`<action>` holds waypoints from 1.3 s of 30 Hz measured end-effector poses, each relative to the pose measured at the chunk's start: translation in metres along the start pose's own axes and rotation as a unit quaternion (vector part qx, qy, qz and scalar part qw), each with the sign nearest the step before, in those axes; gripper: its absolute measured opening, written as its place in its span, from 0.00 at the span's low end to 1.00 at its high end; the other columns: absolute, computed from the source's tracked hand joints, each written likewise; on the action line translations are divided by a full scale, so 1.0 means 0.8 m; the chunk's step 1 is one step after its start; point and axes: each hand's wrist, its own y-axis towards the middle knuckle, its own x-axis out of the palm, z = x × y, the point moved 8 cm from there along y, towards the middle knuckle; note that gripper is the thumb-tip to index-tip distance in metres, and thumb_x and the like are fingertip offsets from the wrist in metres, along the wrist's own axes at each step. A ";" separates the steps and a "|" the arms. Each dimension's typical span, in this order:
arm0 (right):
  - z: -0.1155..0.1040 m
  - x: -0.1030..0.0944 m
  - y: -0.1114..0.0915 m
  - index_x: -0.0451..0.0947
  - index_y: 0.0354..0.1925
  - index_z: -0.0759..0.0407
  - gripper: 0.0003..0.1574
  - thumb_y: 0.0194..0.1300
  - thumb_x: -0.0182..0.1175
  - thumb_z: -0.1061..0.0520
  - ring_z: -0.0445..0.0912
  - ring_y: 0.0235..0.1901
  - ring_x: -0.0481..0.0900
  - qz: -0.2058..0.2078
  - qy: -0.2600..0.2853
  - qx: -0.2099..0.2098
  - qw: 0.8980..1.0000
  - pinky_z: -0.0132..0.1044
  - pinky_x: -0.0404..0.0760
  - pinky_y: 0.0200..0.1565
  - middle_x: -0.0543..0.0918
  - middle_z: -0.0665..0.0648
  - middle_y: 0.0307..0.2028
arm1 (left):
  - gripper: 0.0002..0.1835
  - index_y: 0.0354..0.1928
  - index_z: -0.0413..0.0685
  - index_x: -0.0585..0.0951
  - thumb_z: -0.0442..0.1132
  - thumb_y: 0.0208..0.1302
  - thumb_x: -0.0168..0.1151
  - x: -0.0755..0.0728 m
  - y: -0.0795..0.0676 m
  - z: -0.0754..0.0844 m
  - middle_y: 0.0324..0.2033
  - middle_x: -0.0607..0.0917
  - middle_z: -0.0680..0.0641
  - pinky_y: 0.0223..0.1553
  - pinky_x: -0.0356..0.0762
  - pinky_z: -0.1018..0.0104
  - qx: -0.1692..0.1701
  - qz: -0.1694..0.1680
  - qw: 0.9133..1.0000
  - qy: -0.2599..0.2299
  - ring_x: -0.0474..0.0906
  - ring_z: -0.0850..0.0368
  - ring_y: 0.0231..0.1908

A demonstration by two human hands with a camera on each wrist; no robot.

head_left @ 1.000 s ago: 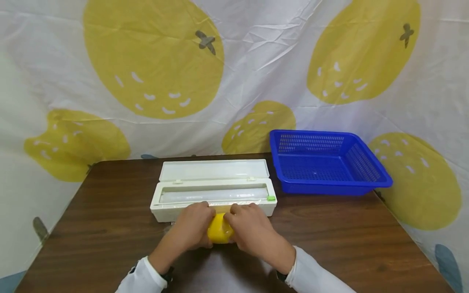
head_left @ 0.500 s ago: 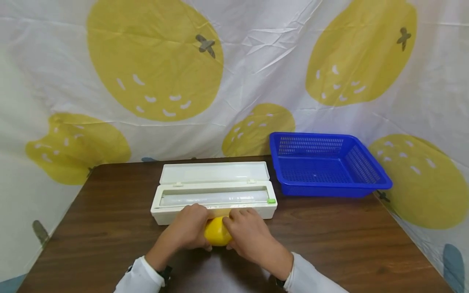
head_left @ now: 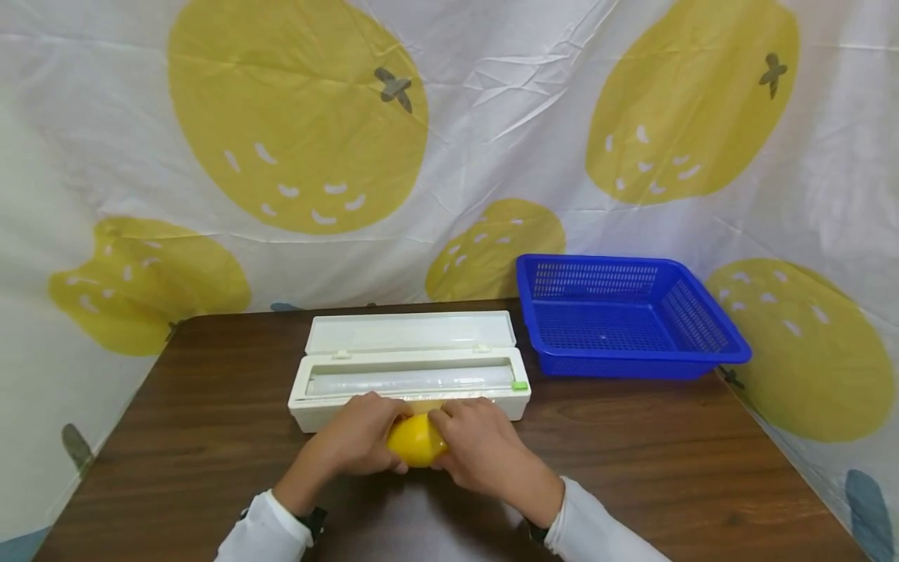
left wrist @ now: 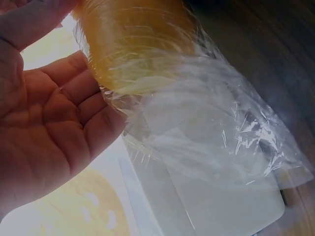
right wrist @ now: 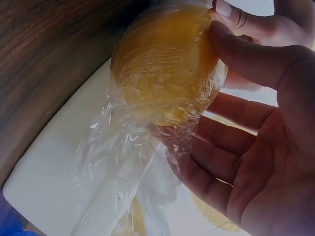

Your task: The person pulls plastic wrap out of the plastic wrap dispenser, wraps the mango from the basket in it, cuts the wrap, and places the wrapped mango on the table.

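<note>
A smooth yellow fruit (head_left: 416,441), wrapped in cling film, is held between both hands just in front of the white cling film dispenser (head_left: 309,417). My left hand (head_left: 361,437) grips its left end with thumb and fingers, while my right hand (head_left: 485,449) grips the right end. Loose cling film (left wrist: 211,123) trails from the fruit over the dispenser in the left wrist view. The right wrist view shows crinkled film tight round the fruit (right wrist: 162,69), with a loose flap (right wrist: 118,157) hanging beneath. Its exact kind is blurred by the film.
The dispenser's lid (head_left: 410,333) stands raised behind its film roll (head_left: 410,380), and a green slider (head_left: 520,385) sits at its right end. A blue perforated basket (head_left: 632,367) rests at the back right of the brown wooden table (head_left: 632,460). Behind hangs a fruit-patterned cloth (head_left: 492,117).
The fruit has turned between the hands and shifted slightly left, now showing a wider side. The film seen beside the left wrist is out of sight in the head view. The head view tilted slightly.
</note>
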 end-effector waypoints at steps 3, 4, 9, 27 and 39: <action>0.001 0.001 0.001 0.79 0.45 0.51 0.30 0.52 0.76 0.37 0.44 0.36 0.84 -0.005 0.005 -0.004 1.000 0.39 0.81 0.41 0.85 0.48 0.38 | 0.27 0.43 0.48 0.84 0.47 0.39 0.83 0.000 -0.001 0.000 0.28 0.81 0.57 0.32 0.67 0.64 -0.009 -0.007 1.000 -0.009 0.70 0.61 0.28; 0.002 0.001 0.001 0.79 0.45 0.51 0.30 0.51 0.76 0.37 0.44 0.36 0.84 -0.007 0.006 -0.005 1.000 0.39 0.81 0.40 0.85 0.48 0.39 | 0.26 0.44 0.48 0.84 0.46 0.40 0.83 0.000 -0.001 0.000 0.28 0.81 0.57 0.32 0.67 0.64 -0.010 -0.009 1.000 -0.011 0.70 0.61 0.28; 0.009 0.004 0.005 0.79 0.43 0.49 0.27 0.50 0.78 0.40 0.43 0.32 0.83 -0.018 0.039 -0.009 0.999 0.39 0.80 0.36 0.85 0.46 0.37 | 0.25 0.44 0.49 0.85 0.47 0.42 0.82 -0.001 -0.002 0.003 0.28 0.81 0.58 0.31 0.67 0.66 -0.013 -0.014 1.000 -0.021 0.70 0.62 0.27; 0.029 0.003 0.021 0.82 0.35 0.47 0.17 0.51 0.78 0.46 0.40 0.23 0.69 -0.087 0.145 -0.030 0.985 0.34 0.68 0.27 0.72 0.43 0.20 | 0.20 0.31 0.41 0.82 0.36 0.36 0.84 -0.022 -0.021 0.051 0.28 0.80 0.48 0.33 0.78 0.57 -0.009 0.101 0.990 0.100 0.75 0.53 0.28; 0.029 0.008 0.038 0.85 0.34 0.48 0.15 0.50 0.79 0.47 0.41 0.25 0.72 -0.137 0.142 -0.051 0.979 0.35 0.73 0.32 0.75 0.42 0.20 | 0.22 0.45 0.45 0.84 0.37 0.43 0.78 -0.007 -0.041 0.073 0.34 0.82 0.46 0.32 0.78 0.58 0.038 0.174 0.945 0.273 0.78 0.52 0.32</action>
